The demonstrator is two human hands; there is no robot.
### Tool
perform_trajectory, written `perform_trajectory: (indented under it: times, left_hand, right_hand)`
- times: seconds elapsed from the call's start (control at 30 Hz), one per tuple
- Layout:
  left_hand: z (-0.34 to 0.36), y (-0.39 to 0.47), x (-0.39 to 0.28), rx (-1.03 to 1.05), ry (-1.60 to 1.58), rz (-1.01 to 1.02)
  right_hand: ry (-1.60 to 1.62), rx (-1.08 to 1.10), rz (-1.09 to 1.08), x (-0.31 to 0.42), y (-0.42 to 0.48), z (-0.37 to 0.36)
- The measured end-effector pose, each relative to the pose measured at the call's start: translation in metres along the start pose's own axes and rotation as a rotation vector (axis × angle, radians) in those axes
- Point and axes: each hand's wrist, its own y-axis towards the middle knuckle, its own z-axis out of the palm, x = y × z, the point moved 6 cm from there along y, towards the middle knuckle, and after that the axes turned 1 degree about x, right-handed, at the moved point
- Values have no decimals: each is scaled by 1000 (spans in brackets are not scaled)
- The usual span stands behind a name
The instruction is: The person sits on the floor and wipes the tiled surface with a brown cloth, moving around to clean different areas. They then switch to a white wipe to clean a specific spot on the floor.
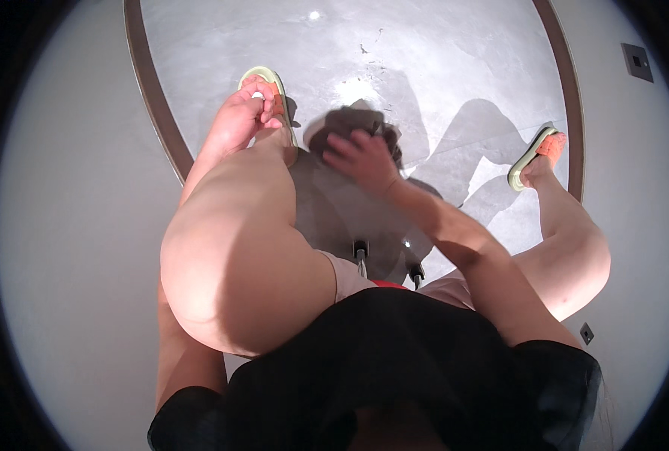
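My left hand (247, 115) hangs beside my left leg, above the orange-strapped sandal (279, 104) on my left foot. Its fingers are curled around a small white object (257, 96), mostly hidden, so I cannot tell its kind. My right hand (365, 163) is blurred and reaches out between my legs over the grey floor (458, 51). Its fingers are spread, and nothing shows in them. Dark shadows fall on the floor beneath it. Small dark marks or bits (363, 49) dot the floor farther ahead.
Two metal legs with black casters (361, 248) stand below me, near a red seat edge (388, 284). Brown baseboards (162, 96) run along walls on both sides. Wall sockets (637, 62) are at right. My right foot wears the other sandal (537, 155), close to the right baseboard.
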Motion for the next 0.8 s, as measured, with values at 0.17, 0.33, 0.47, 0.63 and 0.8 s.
perform_trajectory:
  times: [0.17,0.33,0.47,0.63,0.8]
  left_hand:
    - [21,26,11,104,-42,-56]
    - [5,-5,0,75,-73,-136]
    - [17,-4,-8,46,-108,-157]
    - [21,-5,-13,54,-164,-132]
    - [19,10,-11,143,-169,9]
  right_hand:
    - [-132,330,-167,4,-53,56]
    - [-107,267,-74,-64,24,31]
    - [-112,200,104,-166,84,27]
    - [-5,133,423,-238,149,-47]
    - [47,213,245,-168,82,-36]
